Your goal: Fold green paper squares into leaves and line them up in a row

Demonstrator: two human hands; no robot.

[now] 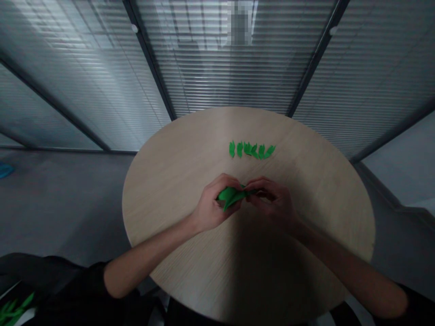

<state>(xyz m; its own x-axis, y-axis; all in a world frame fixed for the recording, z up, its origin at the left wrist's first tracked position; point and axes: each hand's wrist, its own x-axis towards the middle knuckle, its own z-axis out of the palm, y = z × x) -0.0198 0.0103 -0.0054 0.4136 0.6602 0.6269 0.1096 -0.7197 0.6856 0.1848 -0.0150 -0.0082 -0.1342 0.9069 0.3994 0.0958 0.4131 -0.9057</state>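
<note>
Our left hand (pixel 212 206) and right hand (pixel 272 199) pinch a green paper leaf (pixel 231 197).
Fingers pressed together; more leaves (pixel 252 150) lie in a row on the table (pixel 319 194).

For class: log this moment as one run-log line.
left hand: holds green leaf | right hand: pinches it | table: row of green leaves

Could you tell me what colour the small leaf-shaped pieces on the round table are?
The small leaf-shaped pieces are bright green, as the head view shows.
</note>
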